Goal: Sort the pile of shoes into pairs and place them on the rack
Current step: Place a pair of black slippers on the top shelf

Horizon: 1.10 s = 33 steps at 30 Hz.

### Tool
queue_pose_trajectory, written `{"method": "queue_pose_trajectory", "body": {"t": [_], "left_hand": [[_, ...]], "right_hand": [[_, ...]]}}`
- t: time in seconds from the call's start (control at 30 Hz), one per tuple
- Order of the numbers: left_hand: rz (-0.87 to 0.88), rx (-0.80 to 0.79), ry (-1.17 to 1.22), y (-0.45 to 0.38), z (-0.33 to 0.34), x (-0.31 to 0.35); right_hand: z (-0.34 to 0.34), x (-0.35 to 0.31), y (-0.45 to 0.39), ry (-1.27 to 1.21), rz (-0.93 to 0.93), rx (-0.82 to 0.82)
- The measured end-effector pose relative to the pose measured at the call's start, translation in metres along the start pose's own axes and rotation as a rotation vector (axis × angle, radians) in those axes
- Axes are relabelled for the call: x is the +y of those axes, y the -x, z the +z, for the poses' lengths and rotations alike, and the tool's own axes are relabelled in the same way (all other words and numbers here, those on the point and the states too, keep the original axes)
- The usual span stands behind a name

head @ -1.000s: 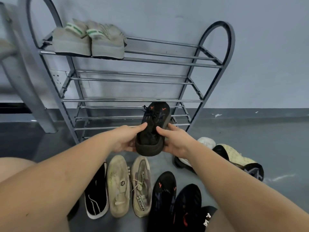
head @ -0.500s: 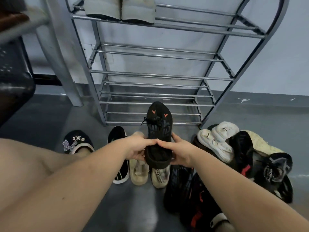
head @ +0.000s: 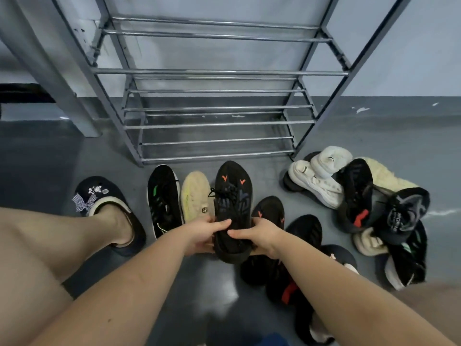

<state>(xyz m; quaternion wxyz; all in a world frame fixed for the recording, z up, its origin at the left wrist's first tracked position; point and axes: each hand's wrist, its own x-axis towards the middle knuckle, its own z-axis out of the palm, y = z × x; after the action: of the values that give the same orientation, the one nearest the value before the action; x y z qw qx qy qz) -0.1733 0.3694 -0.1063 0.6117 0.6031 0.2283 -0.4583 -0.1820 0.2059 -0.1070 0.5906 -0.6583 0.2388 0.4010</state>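
Observation:
A black sneaker with orange toe marks (head: 233, 196) is held at its heel by both hands, toe pointing at the rack. My left hand (head: 202, 236) grips its left side and my right hand (head: 259, 234) grips its right side, thumbs on top. A matching black sneaker with orange marks (head: 270, 211) lies on the floor just right of it. The grey metal shoe rack (head: 219, 124) stands straight ahead; the shelves in view hold nothing.
A black shoe with green marks (head: 163, 198) and a beige shoe (head: 195, 193) lie left of the held sneaker. A heap of white (head: 316, 181), black and cream shoes sits at the right. My slippered foot (head: 104, 206) is at the left. A grey post (head: 50, 71) stands far left.
My view has tilted down and closer to the floor; the top shelf with its pale pair has left the frame. The held sneaker has come down from shelf height to just above the floor shoes.

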Motion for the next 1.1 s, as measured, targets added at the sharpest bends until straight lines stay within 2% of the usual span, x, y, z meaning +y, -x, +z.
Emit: {"method": "queue_pose_trajectory", "body": {"t": [0.27, 0.47, 0.57, 0.7, 0.83, 0.97, 1.1], "left_hand": [[-0.034, -0.146, -0.083, -0.028, 0.062, -0.003], [-0.053, -0.14, -0.165, -0.051, 0.104, -0.016], [-0.162, -0.108, -0.414, -0.066, 0.104, -0.024], [-0.288, 0.101, -0.55, -0.089, 0.096, -0.049], [-0.357, 0.188, -0.367, -0.096, 0.099, -0.073], [-0.319, 0.238, -0.019, -0.108, 0.099, -0.097], [-0.299, 0.233, 0.149, -0.108, 0.104, -0.101]], "right_hand": [[-0.059, 0.042, 0.016, -0.101, 0.091, 0.122], [-0.095, 0.08, 0.023, -0.157, 0.082, 0.263], [-0.115, 0.1, 0.021, -0.117, 0.132, 0.329], [-0.133, 0.121, 0.013, -0.129, 0.186, 0.372], [-0.121, 0.14, 0.009, -0.242, 0.237, 0.338], [-0.117, 0.143, 0.008, -0.208, 0.271, 0.287], [-0.116, 0.143, 0.006, -0.217, 0.285, 0.276]]}}
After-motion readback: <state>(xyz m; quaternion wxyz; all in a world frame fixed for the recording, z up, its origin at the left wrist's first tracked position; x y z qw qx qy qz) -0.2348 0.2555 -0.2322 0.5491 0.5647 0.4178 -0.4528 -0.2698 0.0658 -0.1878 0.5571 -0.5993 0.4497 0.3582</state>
